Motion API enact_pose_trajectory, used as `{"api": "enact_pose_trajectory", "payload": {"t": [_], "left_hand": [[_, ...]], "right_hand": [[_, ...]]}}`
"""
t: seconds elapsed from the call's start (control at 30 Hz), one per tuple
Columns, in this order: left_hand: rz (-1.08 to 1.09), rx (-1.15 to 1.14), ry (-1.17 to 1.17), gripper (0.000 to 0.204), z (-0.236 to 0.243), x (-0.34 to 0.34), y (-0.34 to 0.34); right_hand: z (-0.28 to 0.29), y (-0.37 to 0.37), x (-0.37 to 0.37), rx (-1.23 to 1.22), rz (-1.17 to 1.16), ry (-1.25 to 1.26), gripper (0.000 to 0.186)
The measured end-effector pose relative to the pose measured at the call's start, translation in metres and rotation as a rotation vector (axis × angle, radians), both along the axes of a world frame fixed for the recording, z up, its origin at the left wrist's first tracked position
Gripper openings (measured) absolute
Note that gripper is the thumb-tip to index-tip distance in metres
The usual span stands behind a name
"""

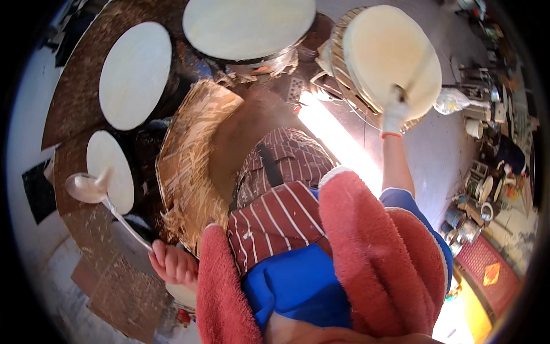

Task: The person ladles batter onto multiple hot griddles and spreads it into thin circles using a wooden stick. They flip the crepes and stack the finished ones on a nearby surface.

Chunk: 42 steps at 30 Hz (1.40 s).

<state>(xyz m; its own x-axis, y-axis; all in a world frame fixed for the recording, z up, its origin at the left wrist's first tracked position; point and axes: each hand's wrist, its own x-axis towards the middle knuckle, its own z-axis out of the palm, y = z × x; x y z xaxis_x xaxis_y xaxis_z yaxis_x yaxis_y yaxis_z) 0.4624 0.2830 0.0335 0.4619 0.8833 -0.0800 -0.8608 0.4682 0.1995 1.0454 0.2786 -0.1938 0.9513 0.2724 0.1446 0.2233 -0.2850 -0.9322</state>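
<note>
At the left, my bare left hand (173, 264) is closed round the handle of a metal ladle (86, 188). The ladle's bowl is over the left edge of a small pale round disc (109, 172); I cannot tell whether they touch. My right hand (393, 117), in a white glove with an orange cuff, reaches out at the far right. It is closed on a thin stick-like tool (400, 92), blurred along its length. Both are over the lower edge of a thick pale round piece (389, 51), which leans on a ribbed, woven-looking round base (345, 74).
Another pale disc (136, 77) and a larger one (247, 28) sit along a brown curved surface (77, 103). A curved, frayed tan sheet (192, 143) stands before my striped apron (281, 223). A plastic bag (452, 100) and a red crate (487, 272) are at the right.
</note>
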Motion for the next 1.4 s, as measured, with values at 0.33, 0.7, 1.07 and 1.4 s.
{"api": "enact_pose_trajectory", "payload": {"t": [0.33, 0.7, 1.07, 1.4], "left_hand": [[0.176, -0.642, -0.15, 0.026, -0.033, -0.008, -0.016], [0.442, -0.604, -0.186, 0.026, -0.05, -0.034, -0.069], [1.009, -0.47, -0.165, 0.029, -0.113, 0.0, -0.229], [1.848, -0.908, -0.13, 0.03, -0.168, 0.191, -0.402]], "right_hand": [[-0.008, 0.249, -0.054, -0.536, 0.242, -0.202, 0.049], [-0.088, 0.206, -0.12, -0.378, 0.44, -0.153, 0.041], [-0.106, 0.279, -0.35, -0.294, 0.954, 0.197, 0.055], [-0.001, -0.06, -0.569, -0.332, 3.21, -0.302, 0.018]]}}
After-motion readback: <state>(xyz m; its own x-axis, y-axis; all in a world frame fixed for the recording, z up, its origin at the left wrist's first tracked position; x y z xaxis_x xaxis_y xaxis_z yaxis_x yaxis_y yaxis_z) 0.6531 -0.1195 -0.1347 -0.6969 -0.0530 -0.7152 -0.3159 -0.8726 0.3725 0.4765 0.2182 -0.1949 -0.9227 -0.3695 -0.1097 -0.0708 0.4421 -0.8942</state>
